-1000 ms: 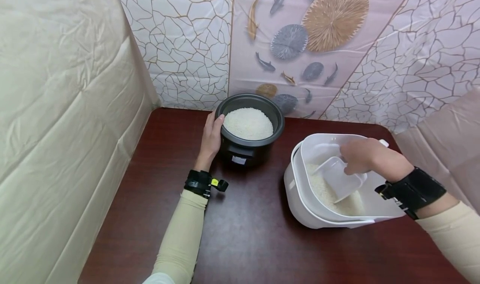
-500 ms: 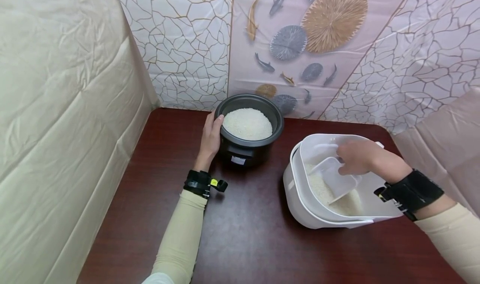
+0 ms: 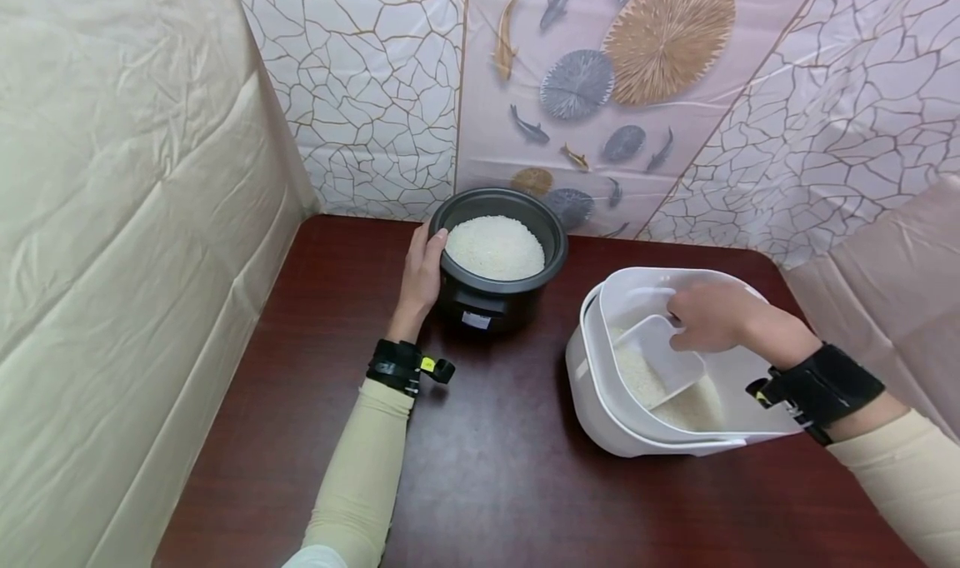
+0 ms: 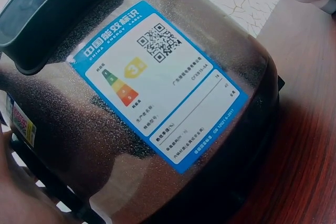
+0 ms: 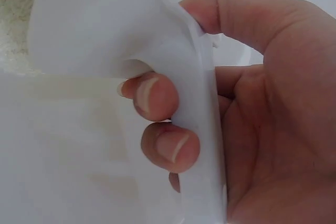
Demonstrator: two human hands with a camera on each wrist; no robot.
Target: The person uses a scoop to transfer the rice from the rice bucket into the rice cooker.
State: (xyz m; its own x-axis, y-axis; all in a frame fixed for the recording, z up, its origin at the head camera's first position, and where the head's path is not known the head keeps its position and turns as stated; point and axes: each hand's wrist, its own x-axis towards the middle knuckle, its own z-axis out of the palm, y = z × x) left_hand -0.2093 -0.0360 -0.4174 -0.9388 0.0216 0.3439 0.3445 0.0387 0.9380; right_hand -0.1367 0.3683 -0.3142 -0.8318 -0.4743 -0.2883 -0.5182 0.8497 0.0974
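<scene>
A black rice cooker [image 3: 517,306] stands near the back edge of the table, its dark pot holding white rice [image 3: 495,247]. My left hand [image 3: 422,272] holds the cooker's left side, the thumb near the rim; in the left wrist view it sits by a black side handle [image 4: 44,169]. My right hand [image 3: 716,314] is inside a white rice bin [image 3: 603,401], gripping a translucent scoop [image 3: 666,356]. Fingers curl round the scoop's handle [image 5: 202,129] in the right wrist view, with the thumb on top. The scoop's front edge dips into the bin's rice [image 3: 641,376].
The dark red-brown table [image 3: 480,476] extends in front of the cooker and the bin. A patterned cloth wall [image 3: 375,93] rises right behind them, and a cream cloth [image 3: 150,218] borders the left side.
My right hand and the scoop have moved a little left inside the bin, the scoop pushing deeper into the rice. The left hand and the cooker keep their place.
</scene>
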